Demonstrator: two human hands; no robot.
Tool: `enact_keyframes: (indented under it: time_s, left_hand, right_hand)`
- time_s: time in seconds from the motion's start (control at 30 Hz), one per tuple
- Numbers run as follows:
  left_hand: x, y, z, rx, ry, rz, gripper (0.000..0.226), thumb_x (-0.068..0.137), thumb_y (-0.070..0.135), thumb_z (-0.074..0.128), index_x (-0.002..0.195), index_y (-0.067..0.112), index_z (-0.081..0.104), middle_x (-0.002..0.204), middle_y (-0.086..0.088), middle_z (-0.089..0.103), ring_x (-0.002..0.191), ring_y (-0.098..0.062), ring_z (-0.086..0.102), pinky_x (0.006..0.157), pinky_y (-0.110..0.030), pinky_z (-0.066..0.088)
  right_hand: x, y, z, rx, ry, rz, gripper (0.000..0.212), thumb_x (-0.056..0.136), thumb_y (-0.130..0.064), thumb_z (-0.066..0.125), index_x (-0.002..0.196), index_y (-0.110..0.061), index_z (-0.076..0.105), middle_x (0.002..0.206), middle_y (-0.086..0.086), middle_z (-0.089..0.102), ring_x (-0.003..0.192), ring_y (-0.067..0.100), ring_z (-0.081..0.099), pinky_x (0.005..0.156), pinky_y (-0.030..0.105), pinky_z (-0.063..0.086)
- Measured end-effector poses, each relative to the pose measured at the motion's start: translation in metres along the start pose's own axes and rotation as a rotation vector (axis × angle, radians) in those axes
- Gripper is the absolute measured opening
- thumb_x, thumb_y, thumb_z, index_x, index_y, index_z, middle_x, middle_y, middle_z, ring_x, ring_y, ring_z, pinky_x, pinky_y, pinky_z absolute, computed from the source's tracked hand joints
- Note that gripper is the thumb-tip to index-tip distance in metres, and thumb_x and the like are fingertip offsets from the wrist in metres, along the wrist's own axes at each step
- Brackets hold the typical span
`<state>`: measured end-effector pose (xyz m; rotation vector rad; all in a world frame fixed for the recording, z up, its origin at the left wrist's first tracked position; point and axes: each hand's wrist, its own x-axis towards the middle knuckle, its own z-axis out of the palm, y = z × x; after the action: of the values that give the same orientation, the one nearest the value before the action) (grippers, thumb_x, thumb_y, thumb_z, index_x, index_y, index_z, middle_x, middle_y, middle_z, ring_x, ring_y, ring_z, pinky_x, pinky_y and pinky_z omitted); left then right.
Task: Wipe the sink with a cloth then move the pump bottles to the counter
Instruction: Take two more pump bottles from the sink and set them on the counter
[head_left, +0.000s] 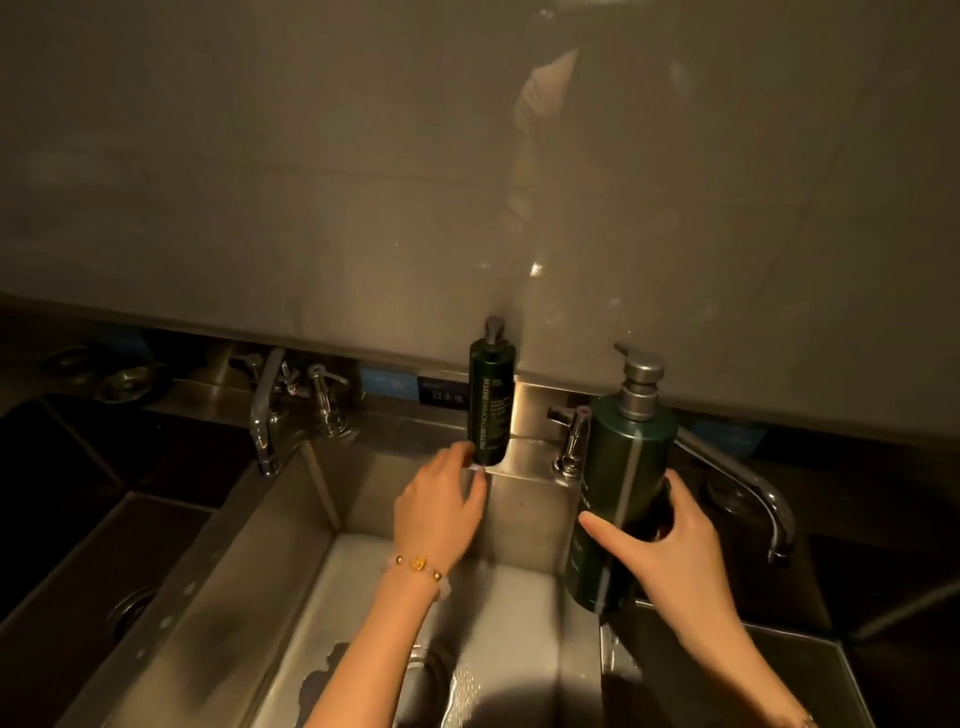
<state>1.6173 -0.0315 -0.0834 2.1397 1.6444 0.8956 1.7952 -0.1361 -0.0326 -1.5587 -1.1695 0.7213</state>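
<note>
A slim dark green pump bottle stands upright on the back ledge of the steel sink. My left hand reaches to its base, fingertips touching the lower left side, fingers spread. A larger dark green pump bottle with a silver pump is held above the sink's right rim by my right hand, thumb across its front. The sink floor is wet, with a drain near the bottom centre. No cloth is in view.
A tap rises at the sink's back left and a long curved spout at the right. Small built-in dispensers stand on the ledge. Another basin lies to the left. A low overhang hangs above the ledge.
</note>
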Motion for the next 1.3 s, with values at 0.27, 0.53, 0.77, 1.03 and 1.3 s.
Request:
enact_keyframes:
  time_s: [0.27,0.53,0.77,1.03,1.3]
  left_hand:
    - [0.089,-0.017,0.069,-0.402,-0.005,-0.246,0.077,0.074,0.025,0.074,0.136,0.006,0.032,0.136,-0.016,0.038,0.125,-0.029,0.037,0.102,-0.038,0.033]
    - [0.113,-0.024,0.099,-0.583,0.030,-0.262,0.082,0.063,0.019,0.082,0.130,0.008,0.037,0.130,-0.013,0.043,0.119,-0.026,0.042,0.100,-0.041,0.038]
    - [0.115,-0.023,0.102,-0.495,0.103,-0.231,0.067,0.066,0.020,0.080,0.121,0.005,0.043,0.122,-0.014,0.046,0.106,-0.026,0.051,0.085,-0.030,0.041]
    - [0.108,-0.019,0.092,-0.438,0.141,-0.193,0.061,0.065,0.020,0.080,0.114,0.004,0.047,0.116,-0.014,0.049,0.097,-0.027,0.055,0.077,-0.031,0.042]
    - [0.074,-0.020,0.074,-0.448,0.149,-0.184,0.060,0.064,0.019,0.081,0.113,0.007,0.049,0.112,-0.011,0.051,0.095,-0.022,0.053,0.076,-0.031,0.042]
  right_hand:
    - [0.029,0.010,0.005,-0.047,0.041,0.085,0.054,0.059,-0.018,0.084,0.094,-0.043,0.050,0.095,-0.022,0.057,0.088,-0.009,0.050,0.069,0.009,0.034]
    - [0.038,0.018,0.007,0.031,0.061,0.170,0.053,0.059,-0.016,0.083,0.096,-0.039,0.053,0.095,-0.021,0.058,0.089,-0.005,0.052,0.067,0.012,0.034]
    - [0.037,0.012,0.006,0.046,0.069,0.181,0.052,0.061,-0.013,0.082,0.096,-0.037,0.053,0.093,-0.018,0.059,0.084,-0.005,0.052,0.065,0.011,0.034]
    - [0.026,0.008,-0.007,0.012,0.109,0.144,0.052,0.058,-0.015,0.084,0.095,-0.038,0.055,0.091,-0.020,0.062,0.087,-0.009,0.056,0.067,0.010,0.036]
    - [0.013,-0.001,-0.021,0.000,0.117,0.097,0.049,0.062,-0.015,0.082,0.094,-0.039,0.054,0.093,-0.019,0.060,0.085,-0.012,0.054,0.069,0.009,0.036]
